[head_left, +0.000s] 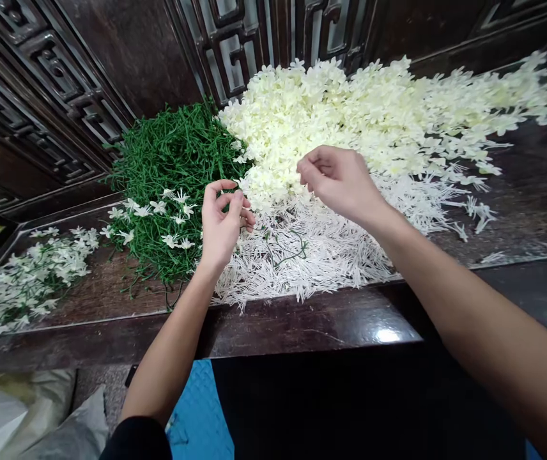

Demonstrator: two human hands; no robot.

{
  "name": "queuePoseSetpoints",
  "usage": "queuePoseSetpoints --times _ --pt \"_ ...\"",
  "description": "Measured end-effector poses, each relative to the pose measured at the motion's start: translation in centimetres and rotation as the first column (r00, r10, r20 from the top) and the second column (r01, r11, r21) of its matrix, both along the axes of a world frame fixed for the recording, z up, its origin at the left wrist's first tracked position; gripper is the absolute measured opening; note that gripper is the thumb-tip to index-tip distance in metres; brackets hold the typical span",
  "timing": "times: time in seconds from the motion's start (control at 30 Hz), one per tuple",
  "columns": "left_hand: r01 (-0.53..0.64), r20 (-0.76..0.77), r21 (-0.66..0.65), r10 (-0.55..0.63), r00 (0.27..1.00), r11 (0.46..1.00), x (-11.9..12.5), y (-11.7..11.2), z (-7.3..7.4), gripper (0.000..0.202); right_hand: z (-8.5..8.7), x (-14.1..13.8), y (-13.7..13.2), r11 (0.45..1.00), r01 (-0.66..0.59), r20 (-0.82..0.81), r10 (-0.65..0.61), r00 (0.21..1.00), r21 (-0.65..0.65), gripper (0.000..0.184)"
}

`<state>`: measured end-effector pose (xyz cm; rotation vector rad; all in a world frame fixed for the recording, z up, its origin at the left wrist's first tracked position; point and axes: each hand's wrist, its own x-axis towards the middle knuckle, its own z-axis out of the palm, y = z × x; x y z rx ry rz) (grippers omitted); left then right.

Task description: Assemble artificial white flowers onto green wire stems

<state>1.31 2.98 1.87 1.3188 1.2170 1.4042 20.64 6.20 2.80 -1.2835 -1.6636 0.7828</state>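
My left hand (220, 223) hovers at the right edge of a heap of green plastic stems (168, 147). Its fingers are curled in toward the thumb, and anything between them is too small to make out. Over a large heap of cream-white artificial petals (312, 115), my right hand (338, 179) has its thumb and fingertips pinched together; whatever they may hold does not show. Below both hands spreads a layer of thin white stamen pieces (321, 255), with a loose green stem (290, 257) lying on it. Several small white flowers (158, 207) rest on the green heap.
All of this lies on a dark wooden bench (110, 281) with a carved backrest (235, 45). A pile of white flowers on green stems (38, 275) occupies its left end. Below at left are pale sacks (62, 421) and a blue surface (206, 409).
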Motion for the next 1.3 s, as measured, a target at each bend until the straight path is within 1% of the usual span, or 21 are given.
queuePoseSetpoints --times 0.03,0.1,0.17,0.2,0.27,0.33,0.43,0.47,0.53,0.63,0.7,0.73,0.8,0.9,0.93,1.0,1.1,1.17,1.23,1.3 --pt "0.000 0.032 -0.019 0.000 0.999 1.000 -0.1 0.0 0.1 0.013 -0.2 0.1 0.1 1.000 0.000 0.070 -0.001 0.998 0.007 0.014" --pt "0.020 0.079 -0.032 -0.018 0.997 0.999 -0.1 0.0 0.2 0.016 -0.8 0.1 0.2 0.997 -0.081 0.215 0.077 0.974 0.013 0.014" --pt "0.054 0.111 -0.029 -0.050 0.993 0.998 -0.1 -0.1 0.4 0.016 -1.5 0.0 0.1 0.983 -0.180 0.356 0.160 0.921 0.023 0.022" --pt "0.074 0.122 -0.030 -0.070 0.990 0.997 -0.1 -0.2 0.4 0.015 -1.9 -0.1 0.1 0.979 -0.201 0.423 0.175 0.889 0.018 0.026" --pt "0.103 0.143 -0.035 -0.097 0.985 0.994 -0.1 -0.2 0.5 0.014 -2.4 -0.2 -0.1 0.976 -0.218 0.519 0.191 0.833 -0.009 0.033" --pt "0.117 0.162 -0.039 -0.109 0.981 0.992 0.0 -0.2 0.4 0.017 -2.8 -0.3 -0.1 0.971 -0.236 0.560 0.221 0.799 -0.045 0.036" --pt "0.134 0.171 -0.067 -0.121 0.978 0.989 0.0 -0.1 0.4 0.020 -3.0 -0.5 -0.1 0.963 -0.261 0.550 0.251 0.796 -0.063 0.037" --pt "0.141 0.168 -0.086 -0.125 0.978 0.986 0.1 0.0 0.4 0.021 -2.9 -0.5 -0.1 0.967 -0.250 0.536 0.237 0.810 -0.050 0.036" --pt "0.137 0.154 -0.117 -0.118 0.981 0.984 0.1 0.0 0.4 0.023 -2.5 -0.6 -0.1 0.981 -0.196 0.478 0.169 0.862 0.007 0.031" --pt "0.098 0.099 -0.097 -0.088 0.991 0.990 0.1 0.1 0.3 0.024 -1.5 -0.5 -0.1 0.993 -0.080 0.281 0.054 0.958 0.082 0.018" --pt "0.073 0.055 -0.067 -0.069 0.996 0.995 0.1 0.1 0.2 0.020 -0.8 -0.4 -0.1 0.996 -0.065 0.082 0.061 0.995 0.055 0.010" --pt "0.061 0.032 -0.058 -0.059 0.998 0.996 0.1 0.1 0.1 0.016 -0.5 -0.3 -0.2 0.995 -0.096 -0.014 0.097 0.995 0.028 0.009" --pt "0.038 -0.021 -0.050 -0.039 0.999 0.998 0.1 0.0 0.0 0.008 -0.1 -0.2 -0.3 0.978 -0.206 -0.165 0.200 0.966 -0.017 0.012" --pt "0.023 -0.092 -0.028 -0.026 0.995 0.999 0.3 -0.1 -0.1 0.010 0.0 -0.1 -0.4 0.923 -0.378 -0.249 0.351 0.903 -0.069 0.018" --pt "0.031 -0.095 -0.017 -0.033 0.995 0.999 0.3 -0.2 -0.1 0.011 0.0 -0.1 -0.5 0.908 -0.409 -0.259 0.376 0.890 -0.087 0.019" --pt "0.069 -0.082 -0.008 -0.069 0.994 0.998 0.4 -0.3 -0.1 0.012 -0.2 -0.3 -0.5 0.897 -0.425 -0.260 0.386 0.885 -0.117 0.019" --pt "0.123 -0.070 -0.020 -0.124 0.990 0.992 0.4 -0.3 -0.2 0.014 -0.3 -0.5 -0.6 0.912 -0.391 -0.219 0.359 0.907 -0.123 0.017" --pt "0.119 -0.072 -0.023 -0.120 0.990 0.993 0.3 -0.3 -0.2 0.015 -0.4 -0.6 -0.7 0.917 -0.381 -0.172 0.359 0.917 -0.117 0.016" --pt "0.097 -0.076 -0.018 -0.098 0.992 0.995 0.2 -0.2 -0.3 0.014 -0.5 -0.6 -0.7 0.935 -0.344 -0.063 0.339 0.939 -0.091 0.016" --pt "0.077 -0.087 -0.008 -0.077 0.993 0.997 0.1 -0.1 -0.3 0.013 -0.7 -0.6 -0.6 0.957 -0.285 0.128 0.290 0.948 -0.058 0.018"
